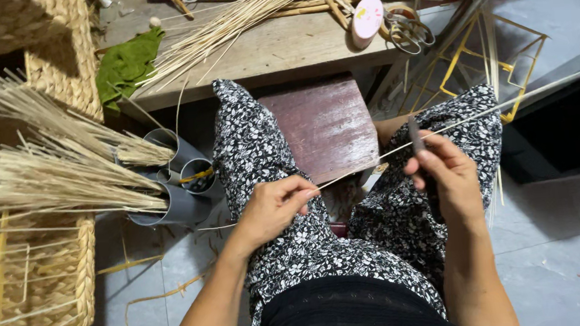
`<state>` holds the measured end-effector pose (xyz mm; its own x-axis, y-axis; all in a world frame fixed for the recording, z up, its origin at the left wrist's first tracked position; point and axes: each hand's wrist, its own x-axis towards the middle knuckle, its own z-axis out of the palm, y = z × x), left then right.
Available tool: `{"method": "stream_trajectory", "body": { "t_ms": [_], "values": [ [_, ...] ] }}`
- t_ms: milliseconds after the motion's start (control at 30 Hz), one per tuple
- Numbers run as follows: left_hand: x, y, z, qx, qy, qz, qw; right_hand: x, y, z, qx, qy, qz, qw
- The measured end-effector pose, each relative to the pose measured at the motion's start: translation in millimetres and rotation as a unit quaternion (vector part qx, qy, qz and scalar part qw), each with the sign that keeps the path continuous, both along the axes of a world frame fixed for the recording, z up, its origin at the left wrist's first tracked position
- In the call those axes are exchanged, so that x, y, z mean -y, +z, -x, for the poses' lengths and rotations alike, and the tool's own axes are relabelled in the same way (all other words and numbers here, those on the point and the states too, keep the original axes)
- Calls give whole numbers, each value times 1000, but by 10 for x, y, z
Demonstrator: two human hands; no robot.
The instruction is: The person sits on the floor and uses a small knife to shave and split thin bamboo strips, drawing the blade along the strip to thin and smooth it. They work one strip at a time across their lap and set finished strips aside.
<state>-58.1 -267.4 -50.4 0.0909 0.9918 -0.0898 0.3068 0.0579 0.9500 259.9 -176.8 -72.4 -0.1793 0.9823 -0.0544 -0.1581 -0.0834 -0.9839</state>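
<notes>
I sit with both knees in black-and-white flowered trousers. My left hand (pixel 276 205) pinches the near end of a long thin pale cane strip (pixel 506 104) that runs up and to the right, past my right knee. My right hand (pixel 446 175) grips a small dark knife (pixel 415 136), its blade upright against the strip near the middle of its length. The two hands are about a forearm's width apart, above my lap.
A dark red wooden stool (pixel 328 125) stands between my knees. A wooden bench (pixel 274 47) ahead carries cane strips (pixel 224 27), a green cloth (pixel 123 62), a tape roll (pixel 366 19) and scissors (pixel 409 31). Grey tubes (pixel 181 178) of straw and woven baskets (pixel 61 57) stand left. A yellow wire frame (pixel 489 64) lies at the right.
</notes>
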Motion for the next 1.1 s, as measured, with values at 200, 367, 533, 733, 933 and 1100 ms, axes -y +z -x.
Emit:
{"method": "stream_trajectory", "body": {
  "t_ms": [200, 367, 533, 733, 933, 1100],
  "values": [
    [117, 134, 388, -33, 6, 46, 998, -142, -50, -557, -9, -107, -43, 993],
    [229, 218, 673, -56, 33, 83, 994, -175, -6, -997, -39, -221, -102, 969],
    [134, 117, 565, 50, 72, 43, 995, -108, 69, -806, -53, -176, -100, 978],
    [-103, 32, 51, 59, 27, 16, 998, 194, 96, 211, 51, 102, 21, 993],
    [-137, 50, -170, 34, 3, 5, 999, 328, 105, 689, 62, 210, 66, 973],
    [-129, -1, -132, 33, 0, 19, 999, 247, 17, 600, 17, 170, 35, 985]
  ]
}}
